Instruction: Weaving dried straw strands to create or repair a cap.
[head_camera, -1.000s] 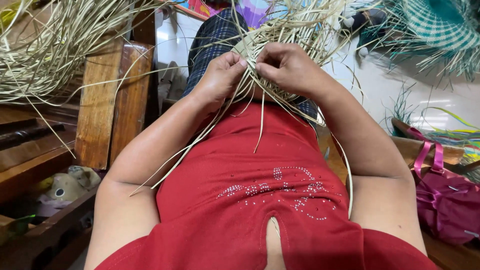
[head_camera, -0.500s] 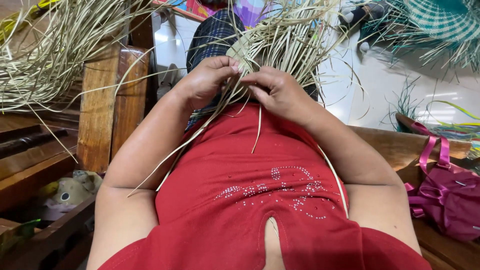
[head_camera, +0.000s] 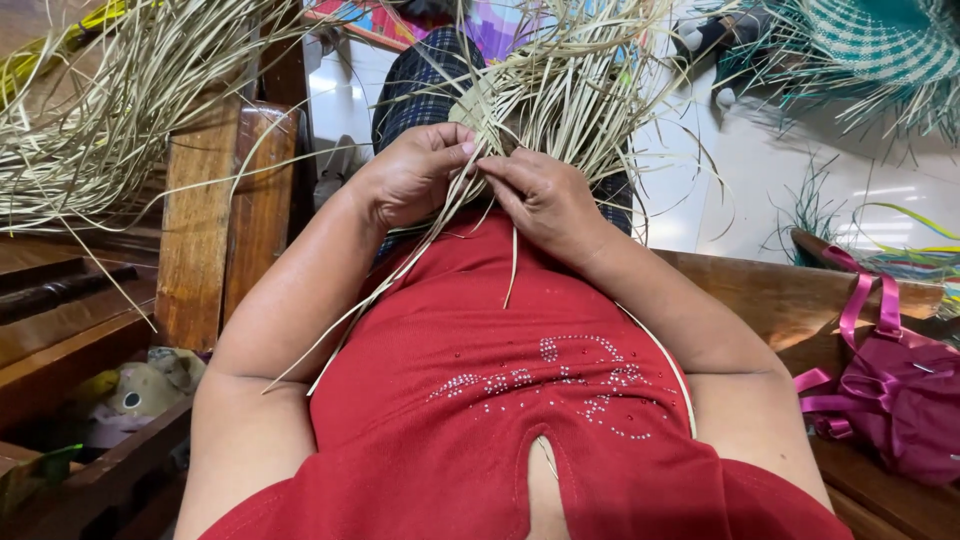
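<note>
Clearly early in the weave: only a small plaited patch of pale straw sits on the person's lap, just above both hands, and from it a broad fan of loose strands sticks out unwoven on every side. Most of the work looks left to do. The left hand is curled, thumb and fingers pinching strips at the patch's lower edge; the right hand pinches strips just beside it, fingertips nearly touching the left's. A few long strands trail down over the red top.

Hard to make out: which strip each hand grips, since the fingers cover the crossing. The patch's far edge is lost among the stalks. A straw bundle at left and a green woven piece at upper right are cut off by the frame.
</note>
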